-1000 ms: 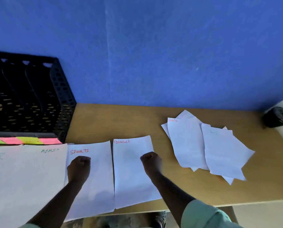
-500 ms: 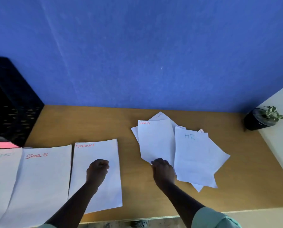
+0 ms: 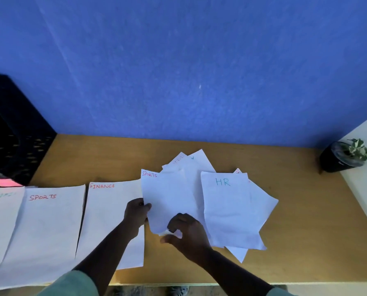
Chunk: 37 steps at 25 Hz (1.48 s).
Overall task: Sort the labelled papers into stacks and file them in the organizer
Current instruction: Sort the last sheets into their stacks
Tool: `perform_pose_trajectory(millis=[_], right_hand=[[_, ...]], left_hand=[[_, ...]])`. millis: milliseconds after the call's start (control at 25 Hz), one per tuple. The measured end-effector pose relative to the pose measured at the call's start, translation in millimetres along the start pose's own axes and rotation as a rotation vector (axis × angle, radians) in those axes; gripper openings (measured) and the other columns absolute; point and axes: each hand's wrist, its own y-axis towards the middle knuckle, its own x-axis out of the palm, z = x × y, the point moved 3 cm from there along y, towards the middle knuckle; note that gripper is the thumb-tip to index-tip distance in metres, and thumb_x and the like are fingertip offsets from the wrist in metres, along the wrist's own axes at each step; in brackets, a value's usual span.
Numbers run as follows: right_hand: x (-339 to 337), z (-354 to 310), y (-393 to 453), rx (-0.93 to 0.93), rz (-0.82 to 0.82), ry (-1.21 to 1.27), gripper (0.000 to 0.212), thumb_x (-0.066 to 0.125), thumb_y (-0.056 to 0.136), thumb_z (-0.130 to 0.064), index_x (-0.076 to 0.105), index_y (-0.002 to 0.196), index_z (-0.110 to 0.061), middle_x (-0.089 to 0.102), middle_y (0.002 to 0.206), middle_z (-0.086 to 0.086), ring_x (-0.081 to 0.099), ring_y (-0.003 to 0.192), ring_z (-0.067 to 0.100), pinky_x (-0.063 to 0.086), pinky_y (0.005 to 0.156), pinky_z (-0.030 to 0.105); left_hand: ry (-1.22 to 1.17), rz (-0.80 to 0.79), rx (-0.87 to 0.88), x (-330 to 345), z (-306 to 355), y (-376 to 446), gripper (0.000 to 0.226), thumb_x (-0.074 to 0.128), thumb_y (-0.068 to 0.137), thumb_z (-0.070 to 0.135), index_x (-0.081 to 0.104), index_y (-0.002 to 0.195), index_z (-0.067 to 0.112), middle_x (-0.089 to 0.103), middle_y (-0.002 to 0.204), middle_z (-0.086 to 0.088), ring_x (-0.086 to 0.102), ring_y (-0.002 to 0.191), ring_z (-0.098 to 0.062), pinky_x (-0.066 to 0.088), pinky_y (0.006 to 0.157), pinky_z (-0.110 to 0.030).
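SPORTS sheet (image 3: 167, 201) pinched at its edges by both hands, left (image 3: 136, 214) and right (image 3: 184, 231); sorting step. Next: onto SPORTS stack (image 3: 48, 227).

Dim, bluish light; papers (image 3: 50, 227) brightest, organizer (image 3: 14, 135) lost in shadow; soft focus, wide-angle bend at table (image 3: 306, 242) edges.

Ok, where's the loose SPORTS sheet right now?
In the head view the loose SPORTS sheet sits mid-table, pinched by the left hand and right hand, between the FINANCE stack and HR sheet.
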Motion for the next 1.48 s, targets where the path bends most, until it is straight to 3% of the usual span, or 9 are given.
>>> perform_pose_trajectory(millis=[160,280,400,520,720,920,1200,1360,1480], right_hand=[[-7.5,34.1,1.4,0.112,0.099,0.172,0.049,0.038,0.1,-0.065,0.067,0.122,-0.032,0.065,0.126,-0.015,0.058,0.121,0.003,0.051,0.099,0.032],[-5.8,76.7,-2.6,0.317,-0.186,-0.217,0.088,0.029,0.089,-0.082,0.03,0.157,-0.027,0.022,0.168,-0.002,0.016,0.156,0.022,0.022,0.125,0.047],[-3.4,102.8,-8.4,0.378,-0.425,-0.444,0.117,0.029,0.073,-0.096,-0.007,0.161,-0.03,-0.03,0.166,0.0,-0.027,0.153,0.033,0.002,0.119,0.068],[-15.1,113.1,-4.5,0.458,-0.468,-0.544,0.132,0.042,0.064,-0.098,-0.019,0.159,-0.029,-0.039,0.162,0.005,-0.028,0.149,0.045,0.005,0.113,0.075],[-34.3,111.1,9.1,0.556,-0.258,-0.634,0.102,0.047,0.085,-0.079,0.011,0.16,-0.02,0.008,0.17,0.003,0.011,0.156,0.032,0.009,0.119,0.071],[-37.9,103.4,17.7,0.539,-0.172,-0.797,0.06,0.043,0.101,-0.054,0.036,0.149,-0.018,0.043,0.15,0.004,0.049,0.133,0.026,0.014,0.122,0.059],[-40.2,101.1,30.3,0.461,-0.208,-1.034,0.034,0.04,0.09,-0.002,0.057,0.118,-0.011,0.057,0.116,0.011,0.062,0.098,0.033,0.027,0.116,0.057],[-50.4,101.0,41.3,0.522,-0.132,-1.039,0.026,0.049,0.086,-0.005,0.064,0.104,-0.017,0.062,0.101,0.002,0.062,0.099,0.028,0.024,0.117,0.06],[-62.7,86.8,51.7,0.553,0.102,-0.824,0.016,0.056,0.088,-0.021,0.066,0.1,-0.018,0.065,0.099,0.001,0.06,0.108,0.027,0.025,0.116,0.058]], left_hand=[[0.092,0.305,0.071,-20.2,-2.7,-4.4,0.014,0.056,0.088,0.009,0.066,0.08,0.015,0.069,0.088,-0.012,0.063,0.086,-0.038,0.057,0.073,-0.049],[0.148,0.495,0.127,-48.9,-4.8,-8.2,0.013,0.051,0.092,0.012,0.063,0.094,0.01,0.066,0.091,-0.009,0.057,0.084,-0.032,0.047,0.072,-0.039],[0.098,0.572,0.118,-82.1,-8.5,-4.3,0.017,0.048,0.09,0.01,0.061,0.101,0.008,0.062,0.093,-0.01,0.056,0.087,-0.036,0.044,0.072,-0.037],[0.089,0.542,0.137,-99.8,-10.5,-3.7,0.014,0.047,0.09,0.007,0.059,0.095,0.012,0.06,0.088,-0.006,0.054,0.083,-0.033,0.042,0.07,-0.034],[0.096,0.461,0.15,-105.1,-19.2,-1.5,0.015,0.048,0.093,0.007,0.062,0.099,0.008,0.062,0.09,-0.007,0.057,0.087,-0.034,0.049,0.077,-0.04],[0.106,0.363,0.14,-96.6,-26.8,0.5,0.016,0.051,0.096,0.01,0.064,0.105,0.007,0.066,0.099,-0.009,0.06,0.093,-0.033,0.049,0.08,-0.039],[0.101,0.305,0.114,-94.4,-30.8,-2.6,0.011,0.051,0.098,0.012,0.061,0.099,0.015,0.063,0.093,-0.002,0.058,0.087,-0.024,0.045,0.077,-0.032],[0.122,0.296,0.111,-98.9,-32.3,-1.3,0.01,0.051,0.099,0.014,0.06,0.098,0.016,0.063,0.091,-0.001,0.057,0.082,-0.018,0.045,0.074,-0.031],[0.126,0.273,0.105,-100.2,-31.4,3.5,0.012,0.051,0.099,0.015,0.062,0.102,0.012,0.065,0.095,-0.004,0.059,0.089,-0.024,0.046,0.075,-0.031]])
